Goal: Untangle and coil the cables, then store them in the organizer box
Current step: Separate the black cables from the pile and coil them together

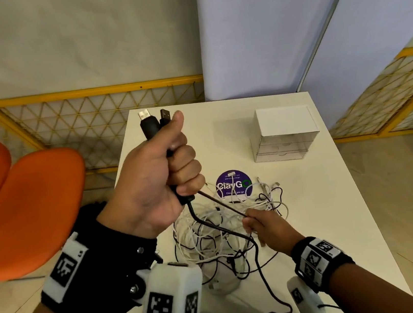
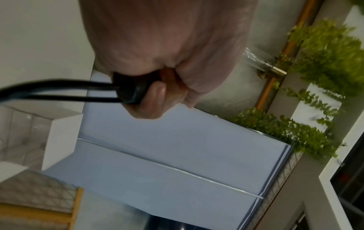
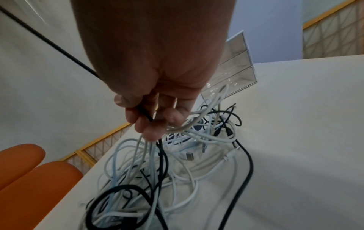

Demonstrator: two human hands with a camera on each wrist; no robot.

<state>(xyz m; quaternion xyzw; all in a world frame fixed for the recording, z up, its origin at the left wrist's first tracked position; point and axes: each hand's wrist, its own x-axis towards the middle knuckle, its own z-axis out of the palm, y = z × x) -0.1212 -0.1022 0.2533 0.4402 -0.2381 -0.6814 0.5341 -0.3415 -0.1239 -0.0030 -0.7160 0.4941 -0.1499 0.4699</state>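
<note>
Looking down in the head view, we see a white table (image 1: 316, 220) filling the lower middle of the frame, with two orange chairs (image 1: 20, 211) at the left edge. On the table's upper right stands the clear organizer box (image 1: 284, 131), its drawers closed and well apart from everything else. Below it, at the centre of the frame, lies the tangle (image 1: 225, 234) of white and black cables, partly covering a purple round sticker (image 1: 233, 183).

Our left hand (image 1: 159, 174) is raised at centre left, fingers wrapped tight round two black USB plugs (image 1: 153, 124) whose metal tips stick up above the thumb. In the left wrist view two black cords (image 2: 59, 90) run out of that fist toward the left edge.

Our right hand (image 1: 266, 223), lower and right of centre, pinches a thin black cable (image 1: 223, 204) stretched taut up to the left fist. In the right wrist view its fingertips (image 3: 151, 132) sit just over the tangle, with white loops hanging close against them.
</note>
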